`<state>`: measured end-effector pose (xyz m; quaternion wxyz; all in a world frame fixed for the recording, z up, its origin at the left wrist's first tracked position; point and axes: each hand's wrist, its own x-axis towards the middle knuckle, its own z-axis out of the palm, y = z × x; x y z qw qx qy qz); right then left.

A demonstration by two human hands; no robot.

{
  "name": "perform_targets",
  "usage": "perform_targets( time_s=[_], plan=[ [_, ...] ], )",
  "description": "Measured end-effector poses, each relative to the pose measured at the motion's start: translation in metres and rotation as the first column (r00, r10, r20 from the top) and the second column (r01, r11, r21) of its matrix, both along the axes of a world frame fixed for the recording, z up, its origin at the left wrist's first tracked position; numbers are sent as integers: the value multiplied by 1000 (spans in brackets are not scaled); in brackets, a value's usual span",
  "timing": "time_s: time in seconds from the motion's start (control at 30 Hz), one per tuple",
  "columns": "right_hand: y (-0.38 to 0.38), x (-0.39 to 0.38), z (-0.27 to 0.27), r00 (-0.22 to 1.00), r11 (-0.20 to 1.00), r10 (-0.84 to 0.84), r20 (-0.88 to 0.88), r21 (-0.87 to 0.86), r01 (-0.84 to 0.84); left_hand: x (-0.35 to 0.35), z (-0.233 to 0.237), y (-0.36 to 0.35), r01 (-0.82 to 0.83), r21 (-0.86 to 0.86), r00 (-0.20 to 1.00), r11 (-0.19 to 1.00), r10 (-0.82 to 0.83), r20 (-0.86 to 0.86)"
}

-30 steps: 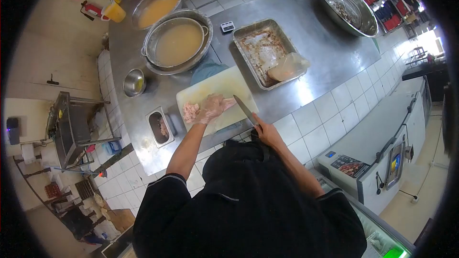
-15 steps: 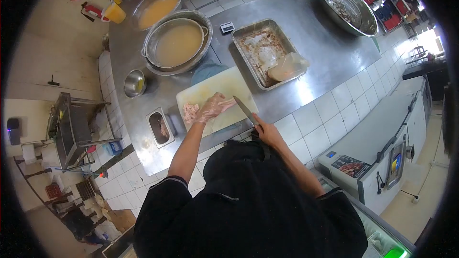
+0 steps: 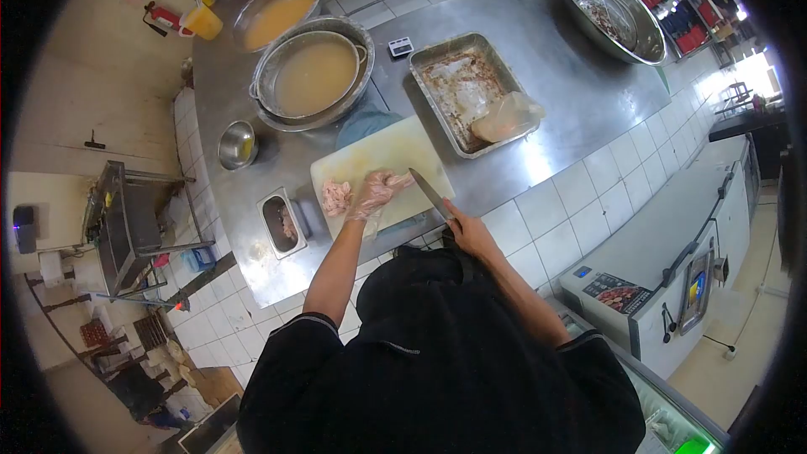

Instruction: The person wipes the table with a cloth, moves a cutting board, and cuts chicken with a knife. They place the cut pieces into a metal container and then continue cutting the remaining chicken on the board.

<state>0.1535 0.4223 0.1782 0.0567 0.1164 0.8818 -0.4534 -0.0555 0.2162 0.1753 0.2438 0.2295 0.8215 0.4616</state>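
My left hand (image 3: 378, 191), in a clear plastic glove, is closed on a piece of pale raw meat (image 3: 403, 180) lying on the white cutting board (image 3: 412, 139). Only the meat's right end shows beyond the fingers. In my right hand (image 3: 467, 229) is a knife (image 3: 429, 193), gripped by its handle. Its blade slants up and left over the board, with the tip close to the meat's exposed end. Cut pieces of pale meat (image 3: 336, 198) are heaped at the board's left side, beside my left wrist.
Left of the board are a small metal pan (image 3: 279, 238) with meat scraps and a metal bowl (image 3: 236, 145). Basins of cloudy liquid, including a large one (image 3: 315, 80), stand behind. A stained tray (image 3: 437, 109) holding a plastic bag (image 3: 508, 118) is at right, near a small scale (image 3: 400, 47).
My left hand has shifted right along the meat, toward the knife tip, so less of the meat shows. The knife and my right hand have stayed nearly still.
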Motion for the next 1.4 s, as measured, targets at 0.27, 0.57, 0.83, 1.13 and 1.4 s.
perform_targets(
  time_s=[0.27, 0.57, 0.83, 1.13, 1.4],
  plan=[
    [2, 3, 3, 998, 1000, -6, 65, 0, 6, -3, -41, -1, -206, 151, 966, 967, 225, -126],
    [15, 19, 42, 982, 987, -153, 106, -41, 158, 12, 33, 61, -406, 219, 905, 887, 357, 234],
    [17, 26, 62, 955, 964, -254, 154, -41, 263, 4, 27, 68, -369, 149, 908, 917, 323, 266],
    [-26, -28, 11, 998, 982, -53, 43, 183, 45, -1, -58, 25, -304, -73, 950, 950, 296, -104],
    [-42, -45, -15, 996, 925, -7, 91, 379, -28, -8, -97, 5, -301, -151, 877, 941, 211, -432]
  ],
)
